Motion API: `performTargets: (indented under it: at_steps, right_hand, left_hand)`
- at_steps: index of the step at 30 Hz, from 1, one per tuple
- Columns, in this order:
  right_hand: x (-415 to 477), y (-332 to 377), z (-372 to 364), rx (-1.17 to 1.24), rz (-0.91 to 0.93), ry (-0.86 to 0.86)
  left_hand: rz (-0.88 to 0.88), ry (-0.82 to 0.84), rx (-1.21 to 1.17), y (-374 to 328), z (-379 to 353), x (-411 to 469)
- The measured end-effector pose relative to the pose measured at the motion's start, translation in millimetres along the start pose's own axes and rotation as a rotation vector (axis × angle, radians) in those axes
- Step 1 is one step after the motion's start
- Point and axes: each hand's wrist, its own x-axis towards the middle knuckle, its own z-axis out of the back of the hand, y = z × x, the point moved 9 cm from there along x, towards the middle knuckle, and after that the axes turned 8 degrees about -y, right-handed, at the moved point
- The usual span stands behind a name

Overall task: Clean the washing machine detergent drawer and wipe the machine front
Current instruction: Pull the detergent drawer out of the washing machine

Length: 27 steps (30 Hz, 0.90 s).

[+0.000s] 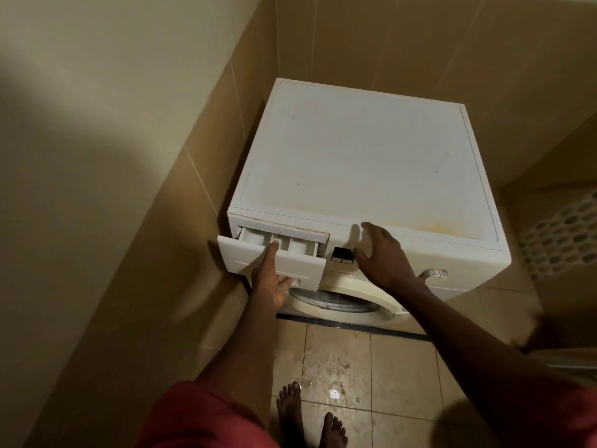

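Observation:
A white front-loading washing machine (361,150) stands in a tiled corner. Its detergent drawer (290,260) at the top left is pulled partly out, showing white compartments inside. My left hand (273,279) grips the drawer's front panel, thumb over the top edge into a compartment and fingers under the handle recess. My right hand (382,253) spreads open against the control panel just right of the drawer, beside two dark buttons (341,255). A round dial (433,273) sits further right. The round door (339,300) lies below the drawer.
Tan tiled walls close in on the machine's left and back. A white perforated basket (562,234) stands to the right. The floor tiles (339,376) in front look wet and shiny. My bare feet (310,418) stand on them.

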Motion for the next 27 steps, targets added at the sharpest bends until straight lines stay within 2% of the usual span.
performTargets:
  at_steps: [11, 27]
  right_hand:
    - [-21, 84, -56, -0.029, 0.268, 0.083]
    - [-25, 99, -122, -0.187, 0.274, 0.368]
  left_hand:
    - [0.08, 0.026, 0.091, 10, 49, -24]
    - [0.06, 0.039, 0.087, 18, 79, -30]
